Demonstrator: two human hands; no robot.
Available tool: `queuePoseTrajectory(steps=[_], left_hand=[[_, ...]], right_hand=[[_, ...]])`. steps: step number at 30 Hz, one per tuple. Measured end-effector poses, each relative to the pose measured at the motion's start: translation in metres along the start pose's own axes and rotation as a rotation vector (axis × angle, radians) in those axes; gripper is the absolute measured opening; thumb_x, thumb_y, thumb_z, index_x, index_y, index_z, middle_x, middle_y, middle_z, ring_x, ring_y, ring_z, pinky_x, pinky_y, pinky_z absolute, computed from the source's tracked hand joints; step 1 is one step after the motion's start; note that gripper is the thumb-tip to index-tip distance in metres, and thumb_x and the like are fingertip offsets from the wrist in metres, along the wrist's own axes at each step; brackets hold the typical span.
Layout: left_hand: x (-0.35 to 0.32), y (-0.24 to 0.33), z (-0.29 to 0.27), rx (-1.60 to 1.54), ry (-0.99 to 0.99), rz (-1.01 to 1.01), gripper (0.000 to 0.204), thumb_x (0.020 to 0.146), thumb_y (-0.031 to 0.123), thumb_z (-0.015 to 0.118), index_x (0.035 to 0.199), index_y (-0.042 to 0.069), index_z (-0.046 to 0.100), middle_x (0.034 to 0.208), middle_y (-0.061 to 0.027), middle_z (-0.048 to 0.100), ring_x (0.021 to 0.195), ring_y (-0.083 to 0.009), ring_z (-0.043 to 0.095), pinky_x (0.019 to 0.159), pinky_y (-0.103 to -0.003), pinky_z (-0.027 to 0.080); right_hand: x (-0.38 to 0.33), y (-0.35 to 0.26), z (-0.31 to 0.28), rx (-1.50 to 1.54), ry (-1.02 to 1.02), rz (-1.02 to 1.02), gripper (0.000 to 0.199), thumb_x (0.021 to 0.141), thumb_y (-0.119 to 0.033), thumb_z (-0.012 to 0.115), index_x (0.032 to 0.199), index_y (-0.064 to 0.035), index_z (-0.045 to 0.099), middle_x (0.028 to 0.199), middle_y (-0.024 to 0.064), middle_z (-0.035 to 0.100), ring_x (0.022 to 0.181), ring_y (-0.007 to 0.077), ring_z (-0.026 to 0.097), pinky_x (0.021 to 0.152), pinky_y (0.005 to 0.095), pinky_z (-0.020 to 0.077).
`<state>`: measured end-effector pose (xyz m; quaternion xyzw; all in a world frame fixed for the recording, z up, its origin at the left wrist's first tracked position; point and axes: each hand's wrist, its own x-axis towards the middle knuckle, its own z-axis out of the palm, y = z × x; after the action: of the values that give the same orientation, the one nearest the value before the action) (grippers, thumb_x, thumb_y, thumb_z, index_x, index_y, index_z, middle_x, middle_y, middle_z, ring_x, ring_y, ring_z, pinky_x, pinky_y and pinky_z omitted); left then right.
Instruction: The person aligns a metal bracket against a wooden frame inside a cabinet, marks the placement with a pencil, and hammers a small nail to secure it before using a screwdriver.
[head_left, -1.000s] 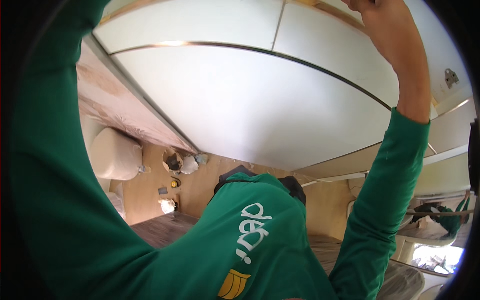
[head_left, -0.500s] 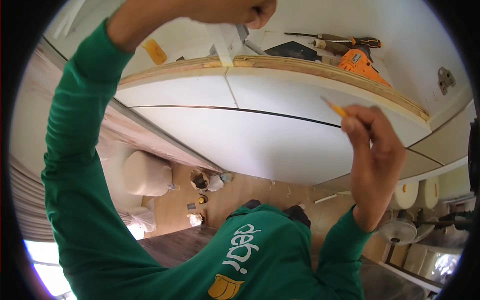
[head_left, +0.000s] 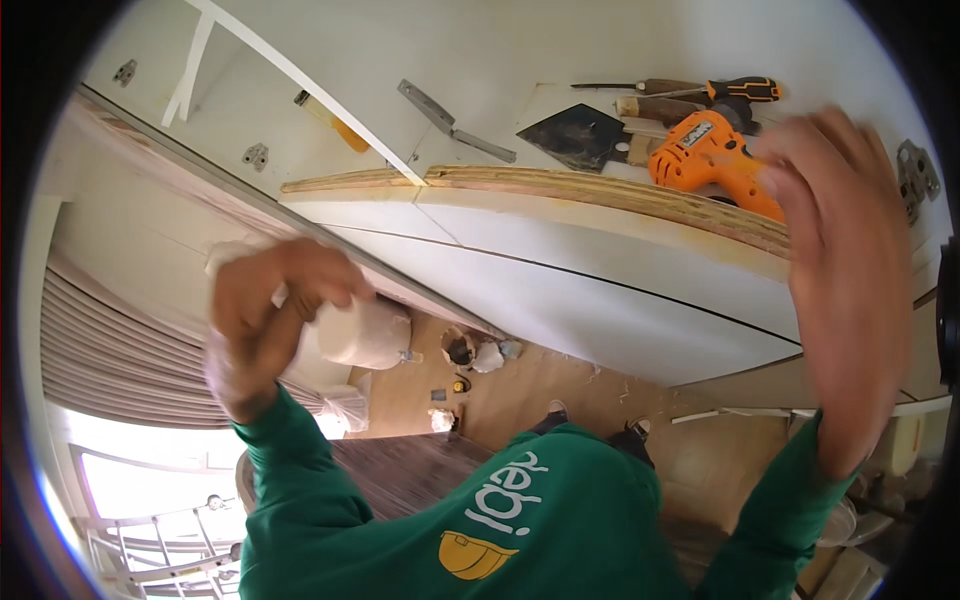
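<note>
**Over the white bench, both hands raised near the tools**

Across the top of the view lies the white bench (head_left: 700,290), a wide panel with a plywood edge that bends toward the rim of the picture. Below it is the person's green shirt (head_left: 520,520), and under that a wooden floor (head_left: 540,385) with small items too far to tell.

Next in size is the right hand (head_left: 850,270). It is blurred, open, with the fingers spread, and it grips nothing; it is just beside the orange drill (head_left: 710,160), maybe touching its rear, which I cannot tell. The left hand (head_left: 265,320) is lower, in front of the bench's side, closed in a loose fist. Something pale shows at the fingers, but I cannot tell what it is.

Behind the drill lie a dark putty knife (head_left: 575,135), a screwdriver with an orange and black handle (head_left: 745,90) and a thin metal strip (head_left: 450,120).

To take the drill well, I judge the right hand should close around the handle, not the cable or the chuck, and lift it clear of the putty knife.
</note>
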<state>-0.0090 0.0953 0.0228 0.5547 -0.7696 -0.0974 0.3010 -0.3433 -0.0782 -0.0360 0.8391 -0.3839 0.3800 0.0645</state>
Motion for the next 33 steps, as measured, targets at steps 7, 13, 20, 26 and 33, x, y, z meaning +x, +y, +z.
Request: queuePoseTrajectory(steps=[7,13,20,26,33], left_hand=[[-0.076,-0.076,0.075,-0.361,0.091,-0.396,0.01,0.098,-0.005,0.064,0.099,0.002,0.071,0.098,-0.0078,0.069,0.083,-0.0113,0.065,0.067,-0.024,0.049],[-0.117,-0.11,0.102,-0.491,0.19,-0.528,0.004,0.101,0.001,0.068,0.098,0.002,0.07,0.093,-0.0074,0.068,0.079,-0.012,0.066,0.065,-0.026,0.051],[-0.149,-0.157,0.095,-0.657,0.172,-0.591,0.009,0.1,-0.001,0.069,0.108,-0.001,0.072,0.098,-0.0103,0.076,0.087,-0.0132,0.071,0.07,-0.026,0.055],[-0.173,-0.197,0.07,-0.909,0.047,-0.568,0.008,0.098,-0.002,0.069,0.106,-0.001,0.071,0.104,-0.0142,0.075,0.092,-0.0189,0.073,0.075,-0.029,0.058],[-0.173,-0.223,0.074,-1.017,-0.034,-0.476,0.008,0.093,-0.005,0.073,0.099,0.0,0.072,0.099,-0.0146,0.071,0.09,-0.0236,0.074,0.072,-0.031,0.056]], right_hand=[[0.04,0.046,0.062,-0.219,-0.128,-0.261,0.004,0.087,-0.001,0.063,0.091,-0.0024,0.064,0.097,0.0145,0.066,0.096,0.0364,0.064,0.086,0.046,0.0536],[0.067,0.029,0.081,-0.176,-0.377,-0.209,0.009,0.088,0.0,0.062,0.094,-0.0016,0.069,0.1,0.0172,0.069,0.099,0.0369,0.068,0.084,0.0467,0.0568],[0.108,0.0,0.108,-0.143,-0.584,-0.136,0.007,0.092,-0.006,0.067,0.092,0.0016,0.067,0.097,0.0221,0.069,0.096,0.0413,0.066,0.082,0.0502,0.0536],[0.132,-0.015,0.132,-0.254,-0.798,-0.013,0.013,0.093,-0.011,0.072,0.102,-0.0008,0.075,0.102,0.0185,0.074,0.099,0.0375,0.071,0.083,0.0483,0.0567],[0.161,-0.026,0.159,-0.116,-0.888,0.088,0.018,0.097,-0.019,0.069,0.106,-0.0055,0.078,0.112,0.015,0.074,0.105,0.0344,0.071,0.089,0.0485,0.0571]])
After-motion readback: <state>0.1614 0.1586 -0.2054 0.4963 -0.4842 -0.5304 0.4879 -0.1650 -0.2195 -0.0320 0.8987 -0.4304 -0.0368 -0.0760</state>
